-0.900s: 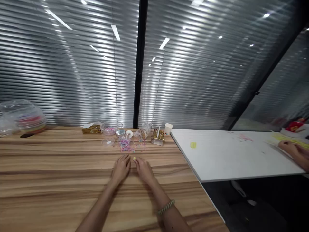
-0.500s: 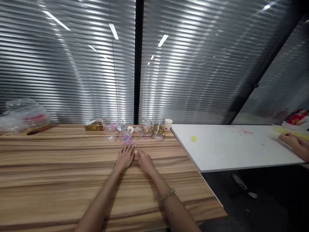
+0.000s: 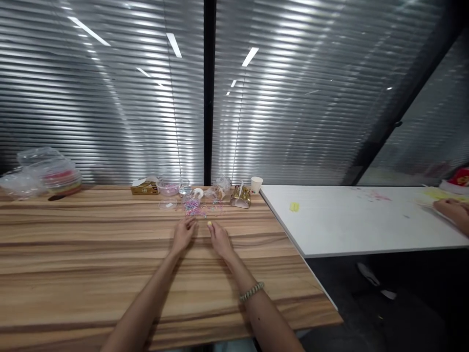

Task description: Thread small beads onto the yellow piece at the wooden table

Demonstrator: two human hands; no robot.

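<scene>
A tiny yellow piece (image 3: 209, 224) sits at the right fingertips.

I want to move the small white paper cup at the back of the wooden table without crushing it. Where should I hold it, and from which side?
Grip the paper cup around its side wall, below the rim, coming from the front. It stands upright with its mouth up, the blinds are close behind it, and the gold packet sits to its left. Hold lightly.

The small yellow piece (image 3: 209, 224) at the right hand's (image 3: 219, 239) fingertips contrasts with the brown-striped wooden table (image 3: 91, 264). At its 12 o'clock lie pink and purple loose beads (image 3: 196, 210); at 3 o'clock sits a plain white tabletop (image 3: 351, 230), and a gold foil packet (image 3: 240, 197) at 1 o'clock.
</scene>
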